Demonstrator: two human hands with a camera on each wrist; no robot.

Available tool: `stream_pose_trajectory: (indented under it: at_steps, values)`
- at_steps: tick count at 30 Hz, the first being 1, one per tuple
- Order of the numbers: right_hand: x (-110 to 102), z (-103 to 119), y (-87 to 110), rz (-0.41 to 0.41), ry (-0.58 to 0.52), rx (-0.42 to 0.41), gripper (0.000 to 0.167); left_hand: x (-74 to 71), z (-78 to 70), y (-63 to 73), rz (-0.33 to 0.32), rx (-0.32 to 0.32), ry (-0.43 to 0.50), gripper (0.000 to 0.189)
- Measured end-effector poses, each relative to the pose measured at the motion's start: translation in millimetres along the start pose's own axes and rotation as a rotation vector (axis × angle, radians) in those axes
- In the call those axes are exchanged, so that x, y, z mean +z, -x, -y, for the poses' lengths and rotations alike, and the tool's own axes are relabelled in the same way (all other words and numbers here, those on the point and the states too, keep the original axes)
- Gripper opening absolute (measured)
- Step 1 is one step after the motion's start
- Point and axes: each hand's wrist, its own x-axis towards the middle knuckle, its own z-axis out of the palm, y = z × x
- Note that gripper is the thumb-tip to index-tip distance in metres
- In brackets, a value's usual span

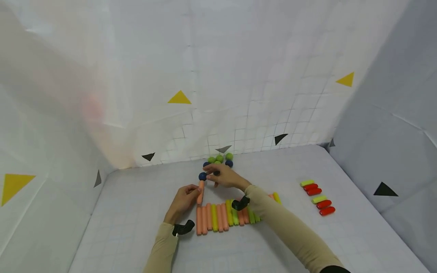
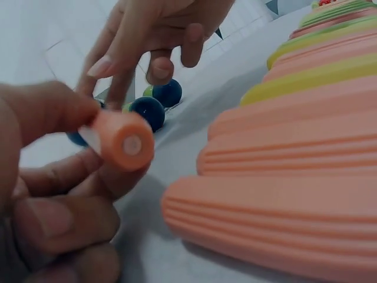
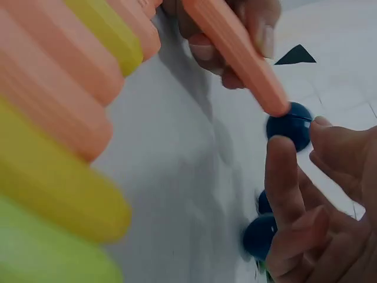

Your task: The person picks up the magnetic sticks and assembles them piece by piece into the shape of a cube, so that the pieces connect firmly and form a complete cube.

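My left hand (image 1: 183, 199) pinches an orange magnetic building rod (image 3: 238, 56) between thumb and fingers, raised over the table and tilted away. A pale round disc shows in the rod's near end in the left wrist view. At its far end sits a dark blue ball (image 3: 288, 131), touching the rod. The thumb and a fingertip of my right hand (image 1: 226, 176) pinch this ball from opposite sides. Beneath the right hand and behind it lie more blue balls (image 1: 229, 163) and several green balls (image 1: 229, 156), partly hidden by the fingers.
In front of the hands runs a side-by-side row of orange, yellow and green rods (image 1: 204, 220), partly covered by the right forearm. Short red pieces (image 1: 324, 204) and yellow-green ones (image 1: 319, 199) lie at the right. White sheeted walls (image 1: 239, 94) enclose the table's back and sides.
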Motion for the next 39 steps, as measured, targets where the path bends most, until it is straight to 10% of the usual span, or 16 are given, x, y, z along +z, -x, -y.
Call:
stream_pose_trajectory:
  at_steps: [10, 20, 39]
  values:
    - [4.7, 2.0, 30.5, 0.149, 0.198, 0.108, 0.038, -4.3, 2.2, 7.2, -0.072, -0.051, 0.163, 0.036]
    - [54.4, 22.9, 32.2, 0.195, 0.466, 0.003, 0.06, -15.8, 12.4, 11.9, -0.081, -0.011, 0.396, 0.035]
    - [65.7, 40.4, 26.8, 0.316, 0.363, 0.055, 0.038, -15.4, 15.0, 14.3, -0.078, -0.022, 0.502, 0.037]
